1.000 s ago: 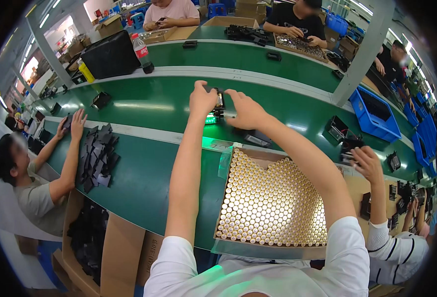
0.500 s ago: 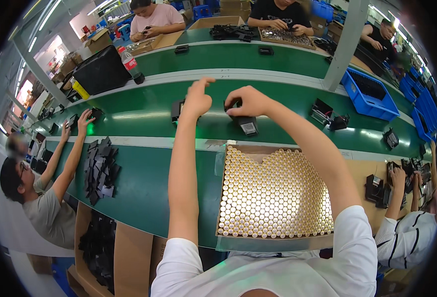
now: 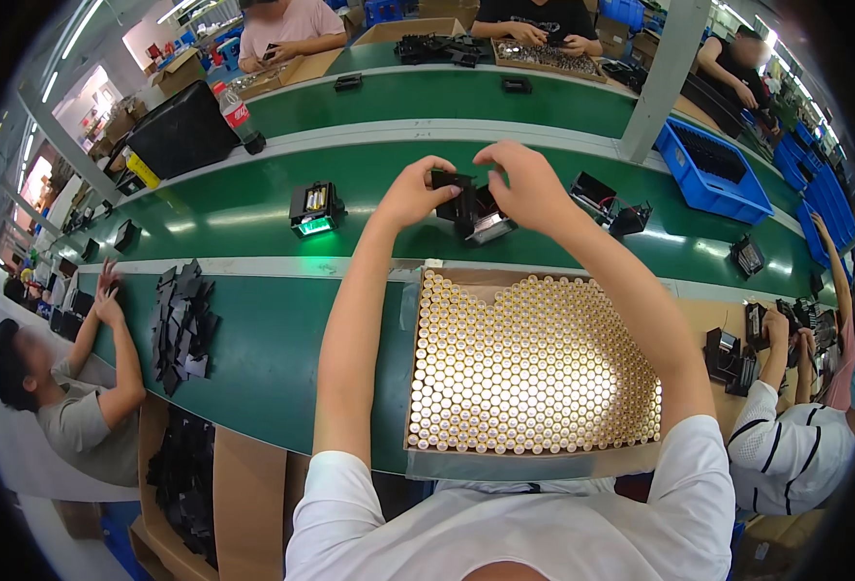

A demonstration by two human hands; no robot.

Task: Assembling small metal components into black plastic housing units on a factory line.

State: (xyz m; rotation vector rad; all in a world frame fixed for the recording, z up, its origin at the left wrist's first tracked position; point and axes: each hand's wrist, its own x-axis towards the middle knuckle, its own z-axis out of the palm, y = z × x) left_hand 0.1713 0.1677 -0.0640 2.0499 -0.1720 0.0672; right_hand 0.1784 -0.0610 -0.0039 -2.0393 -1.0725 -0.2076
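Observation:
A black plastic battery device (image 3: 486, 223) sits on the green conveyor belt ahead of me, its cover tilted up. My left hand (image 3: 414, 194) pinches the black cover (image 3: 458, 200) between thumb and fingers. Close to the device's right side, my right hand (image 3: 526, 186) is curved with thumb and forefinger apart; nothing shows between them. Left of my hands stands another black device (image 3: 313, 205), with batteries in its open top and a green glow at its front. Below my forearms lies a shallow cardboard box (image 3: 534, 453) packed with upright gold-topped batteries (image 3: 524, 368).
Further right on the belt is an opened black device (image 3: 610, 203), near a blue bin (image 3: 718, 179). Black flat pieces (image 3: 183, 324) are heaped on the left of the table. Co-workers sit on the left, right and far side. A metal post (image 3: 665, 82) rises beyond the belt.
My left hand has left the device on the left, now lit green, and moved right onto the other device's cover. My right hand has shifted slightly right, its fingers off the cover.

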